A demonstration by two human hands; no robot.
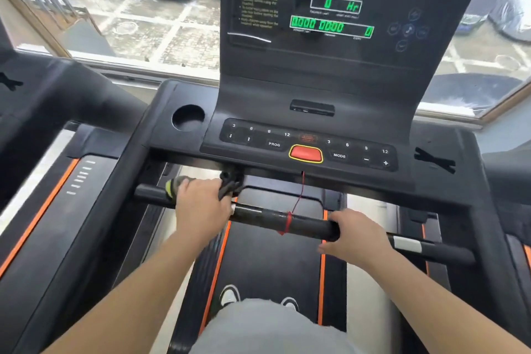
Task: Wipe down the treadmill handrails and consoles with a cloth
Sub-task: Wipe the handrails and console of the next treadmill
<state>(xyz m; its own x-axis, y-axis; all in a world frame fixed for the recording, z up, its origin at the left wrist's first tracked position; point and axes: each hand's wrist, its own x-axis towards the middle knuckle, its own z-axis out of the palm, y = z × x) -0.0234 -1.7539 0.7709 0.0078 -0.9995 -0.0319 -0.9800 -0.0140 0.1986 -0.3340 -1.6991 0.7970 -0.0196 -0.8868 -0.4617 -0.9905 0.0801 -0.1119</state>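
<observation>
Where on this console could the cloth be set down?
Free: the round cup holder left of the button panel, and the flat ledge right of it, around the taped X. Crowded: the handlebar, with the left hand gripping the cloth, the red cord and the right hand.

Two bare forearms reach forward, side by side. The left hand (201, 205) lies knuckles up, gripping a dark cloth (230, 185). The right hand (357, 237) curls its fingers over the handrail (275, 218).
</observation>
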